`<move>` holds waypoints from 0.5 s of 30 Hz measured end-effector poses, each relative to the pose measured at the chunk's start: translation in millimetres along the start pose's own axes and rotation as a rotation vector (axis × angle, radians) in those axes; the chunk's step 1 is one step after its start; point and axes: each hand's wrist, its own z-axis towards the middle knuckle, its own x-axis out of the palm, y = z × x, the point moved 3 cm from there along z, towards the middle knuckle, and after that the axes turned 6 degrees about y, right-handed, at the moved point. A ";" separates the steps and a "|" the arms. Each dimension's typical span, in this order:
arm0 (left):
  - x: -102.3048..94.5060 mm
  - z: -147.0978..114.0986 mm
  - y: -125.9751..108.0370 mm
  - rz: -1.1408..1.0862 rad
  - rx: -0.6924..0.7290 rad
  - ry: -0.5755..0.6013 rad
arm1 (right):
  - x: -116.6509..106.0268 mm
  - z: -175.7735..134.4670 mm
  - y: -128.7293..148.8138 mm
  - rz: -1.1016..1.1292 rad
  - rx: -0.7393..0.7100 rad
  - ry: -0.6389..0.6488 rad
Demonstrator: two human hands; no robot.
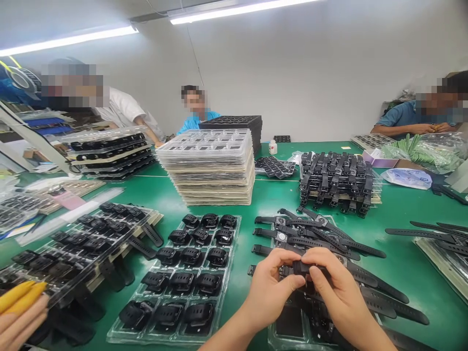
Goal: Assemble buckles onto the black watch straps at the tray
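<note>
Over the right tray (272, 336): 1 black watch (300, 267) is held up between the 2 hands, above the loose watches (281, 237); fingers hide much of it.
Left hand: the left hand (274, 282) pinches the watch from its left side, thumb nearer the body, fingertips on the far side.
Right hand: the right hand (331, 278) grasps it from the other side between thumb and forefinger, tips just beside those of the left. Whether the strap is fastened cannot be told.
Watch, feel: probably light, with a stiff case and a soft, rubbery strap; the strap should grip well against skin, while a glossy case could slip or scratch.
Watch, hold: best taken by the strap close to the case, or by the case edges, with gentle fingertips kept off the glass.
Loose watches: they lie across each other, straps mostly straight and reaching past the tray's right side; some show round backs.
Middle tray (153, 334): clear plastic, likely thin and bendy; 15 watches in 5 rows of 3, straps curled.
Left tray (157, 217): more watches, straps hanging over its edge; near it, another person's hand (29, 321) wears 2 yellow finger covers (22, 295).
Table (239, 273): green; farther back stand a tray stack (215, 168), a watch stack (334, 183) and a small bottle (273, 147).
Far side: 3 people, 1 in a white sleeve (124, 105).
</note>
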 end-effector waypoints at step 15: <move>2.0 1.4 -2.5 -0.082 -0.036 -0.057 | -0.3 -3.0 -4.1 0.033 0.023 -0.106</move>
